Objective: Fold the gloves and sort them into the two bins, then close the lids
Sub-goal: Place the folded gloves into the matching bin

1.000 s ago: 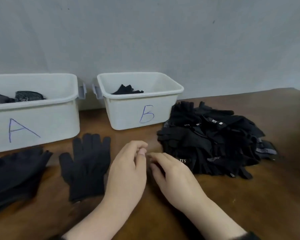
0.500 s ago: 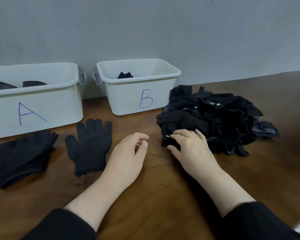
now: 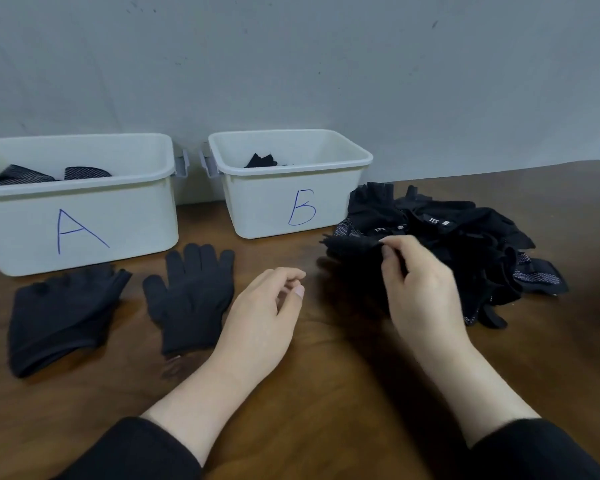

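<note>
Your right hand (image 3: 420,285) pinches a glove (image 3: 352,242) at the pile (image 3: 465,247) edge | left hand (image 3: 267,313) loose, empty | lift slowly so neighbours beneath your pinch drop free.

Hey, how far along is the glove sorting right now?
Early on. Done: a few gloves already lie in bin A and at least one in bin B. In hand: the right hand pinches a glove at the edge of the pile; the left hand holds nothing. Left: that large pile, two gloves flat on the table, and the lids, which are not in view.
</note>
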The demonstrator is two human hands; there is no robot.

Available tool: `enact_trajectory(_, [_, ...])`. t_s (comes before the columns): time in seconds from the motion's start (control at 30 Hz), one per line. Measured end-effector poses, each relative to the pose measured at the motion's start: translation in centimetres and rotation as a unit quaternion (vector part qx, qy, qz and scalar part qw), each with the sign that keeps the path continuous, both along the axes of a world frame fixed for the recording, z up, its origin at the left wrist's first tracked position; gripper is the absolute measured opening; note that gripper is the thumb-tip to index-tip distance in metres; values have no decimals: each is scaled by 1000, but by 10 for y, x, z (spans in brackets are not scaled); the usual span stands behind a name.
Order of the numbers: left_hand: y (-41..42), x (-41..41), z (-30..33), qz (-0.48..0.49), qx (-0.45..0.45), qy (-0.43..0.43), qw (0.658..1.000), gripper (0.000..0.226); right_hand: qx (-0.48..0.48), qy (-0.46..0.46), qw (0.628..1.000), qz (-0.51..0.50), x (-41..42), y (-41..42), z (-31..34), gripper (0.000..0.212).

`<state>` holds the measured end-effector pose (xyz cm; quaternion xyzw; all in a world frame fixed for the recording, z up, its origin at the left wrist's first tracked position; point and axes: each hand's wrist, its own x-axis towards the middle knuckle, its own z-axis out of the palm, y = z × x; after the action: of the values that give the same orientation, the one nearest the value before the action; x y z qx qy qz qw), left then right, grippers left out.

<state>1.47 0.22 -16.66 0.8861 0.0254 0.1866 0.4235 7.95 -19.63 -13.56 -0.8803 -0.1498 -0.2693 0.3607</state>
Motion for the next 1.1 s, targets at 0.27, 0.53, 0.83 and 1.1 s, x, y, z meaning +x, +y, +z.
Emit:
enact_trajectory(0.27, [1, 0, 8, 17, -113, -12, 993, 34, 305, 188, 932, 53, -5, 9, 46, 26])
enact_trajectory(0.53, [4, -1, 15, -11, -485, 96, 869, 50, 488, 352, 773, 200, -17, 41, 28, 30])
enact_trajectory(0.83, [27, 12, 39, -12, -541, 25, 840, 63, 490, 348, 775, 195, -23, 59, 29, 26])
enact_trajectory(1.1, [62, -5, 20, 53, 199, 18, 978, 34, -201, 250, 947, 17, -37, 27, -6, 19])
